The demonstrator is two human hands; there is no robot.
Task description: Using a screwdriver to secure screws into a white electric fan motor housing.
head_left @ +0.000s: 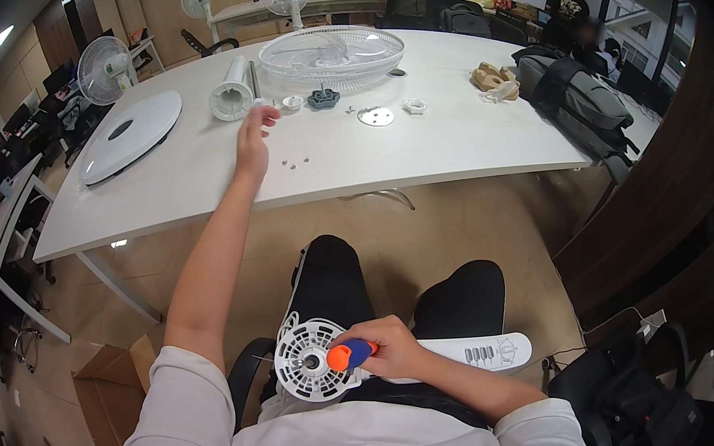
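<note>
My right hand is closed round an orange and blue screwdriver. It is held over the round, slotted white motor housing of a fan, which rests on my lap. From that housing a long white control panel with dark buttons extends right across my thigh. My left hand reaches over the table, fingers apart, beside a white tube and a small white ring. Several small screws lie to its right, nearer the table edge.
On the white table are a fan grille, dark grey knob, metal disc, white nut, round white base, crumpled brown packaging and grey backpack. A cardboard box stands on the floor at left.
</note>
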